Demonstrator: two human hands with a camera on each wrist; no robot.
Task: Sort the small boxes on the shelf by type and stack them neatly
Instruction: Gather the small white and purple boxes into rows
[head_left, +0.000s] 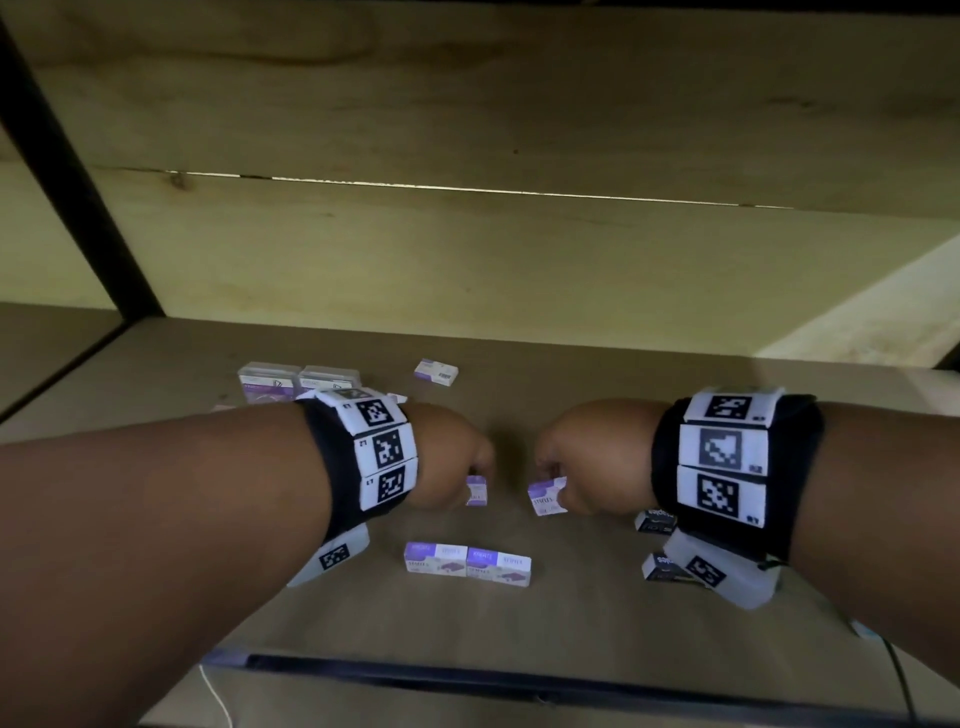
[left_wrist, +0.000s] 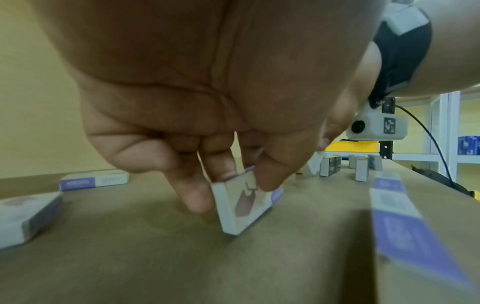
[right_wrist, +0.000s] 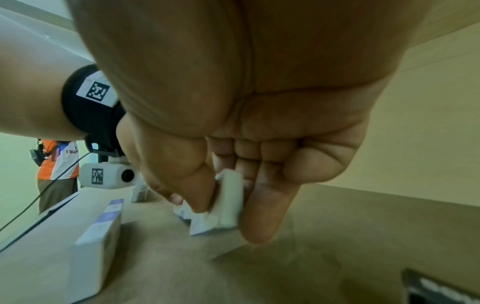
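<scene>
Purple-and-white staple boxes are what I have in both hands, so I judge the sorting barely begun. Far left on the shelf (head_left: 597, 613), two clear-lidded packs (head_left: 298, 381) sit side by side at the back, with one small purple box (head_left: 436, 372) lying loose just beyond them. My left hand (head_left: 449, 454) pinches a purple box (head_left: 476, 490) between thumb and fingers, its lower corner down on the shelf. My right hand (head_left: 584, 457) pinches another (head_left: 545, 498), tilted (whether it has left the shelf I cannot tell). Near the front edge two purple boxes (head_left: 467, 564) lie end to end, the only tidy pair. Right of my wrist, two dark boxes (head_left: 655, 540) show partly. Count from above: five purple, two clear packs, two dark; nothing stacked yet. The left wrist view shows more small boxes standing further along, too blurred to count.
</scene>
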